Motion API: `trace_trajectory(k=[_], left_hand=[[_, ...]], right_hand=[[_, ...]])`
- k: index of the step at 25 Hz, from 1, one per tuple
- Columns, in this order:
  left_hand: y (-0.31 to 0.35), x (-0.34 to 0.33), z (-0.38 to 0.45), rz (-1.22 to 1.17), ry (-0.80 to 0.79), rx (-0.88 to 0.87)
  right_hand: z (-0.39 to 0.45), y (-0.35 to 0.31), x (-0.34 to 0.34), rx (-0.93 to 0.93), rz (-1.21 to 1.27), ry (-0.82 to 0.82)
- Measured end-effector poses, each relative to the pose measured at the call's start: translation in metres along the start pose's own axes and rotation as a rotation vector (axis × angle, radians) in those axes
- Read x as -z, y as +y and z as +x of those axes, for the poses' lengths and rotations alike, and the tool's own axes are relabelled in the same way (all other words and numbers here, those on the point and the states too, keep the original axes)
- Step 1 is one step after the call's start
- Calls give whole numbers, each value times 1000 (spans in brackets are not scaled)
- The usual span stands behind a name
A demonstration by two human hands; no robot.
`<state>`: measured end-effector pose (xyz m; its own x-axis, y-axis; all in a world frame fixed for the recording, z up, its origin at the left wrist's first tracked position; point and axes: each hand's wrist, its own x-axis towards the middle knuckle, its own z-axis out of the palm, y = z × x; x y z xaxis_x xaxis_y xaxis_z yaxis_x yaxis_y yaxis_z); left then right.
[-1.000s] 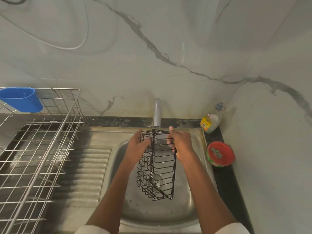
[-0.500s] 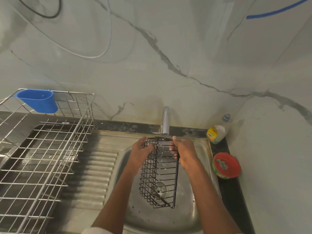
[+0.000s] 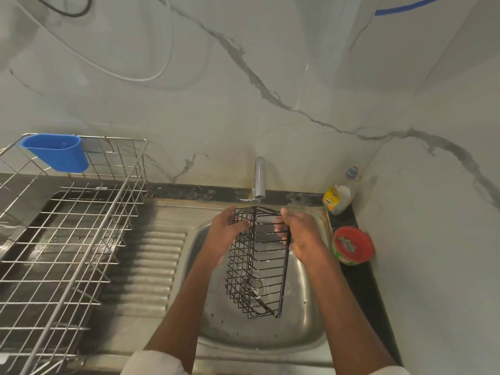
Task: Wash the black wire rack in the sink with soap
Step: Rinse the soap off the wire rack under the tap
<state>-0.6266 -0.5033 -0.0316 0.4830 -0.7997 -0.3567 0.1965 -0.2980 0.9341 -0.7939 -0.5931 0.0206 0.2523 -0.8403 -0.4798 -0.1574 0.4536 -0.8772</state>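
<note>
Sink (image 3: 305, 328) basin sits below your grip. Both hands hold the black wire rack (image 3: 257, 266) upright over the drain: left hand (image 3: 226, 234) curls round its top-left edge, right hand (image 3: 300, 234) clasps the top-right. Vs a sec ago, the rack's top has come right under the tap (image 3: 259, 177); water flow too faint to tell. Prob. rinse stage. Soap bottle (image 3: 338, 197) & red tub (image 3: 351, 246) sit right of grip, untouched.

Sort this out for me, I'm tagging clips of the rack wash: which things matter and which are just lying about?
In use: black wire rack, left hand, right hand, sink, tap, soap bottle.
Lying about: steel drying rack, blue cup, red tub.
</note>
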Motion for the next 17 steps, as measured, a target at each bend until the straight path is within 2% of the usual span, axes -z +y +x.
trace_trajectory(k=[9, 14, 17], left_hand=[[22, -9, 18, 56, 13, 31], [20, -13, 22, 141, 22, -19], [19, -22, 9, 186, -26, -33]], right_hand=[[33, -1, -12, -61, 22, 46], [24, -8, 12, -105, 75, 29], [16, -10, 29, -152, 72, -6]])
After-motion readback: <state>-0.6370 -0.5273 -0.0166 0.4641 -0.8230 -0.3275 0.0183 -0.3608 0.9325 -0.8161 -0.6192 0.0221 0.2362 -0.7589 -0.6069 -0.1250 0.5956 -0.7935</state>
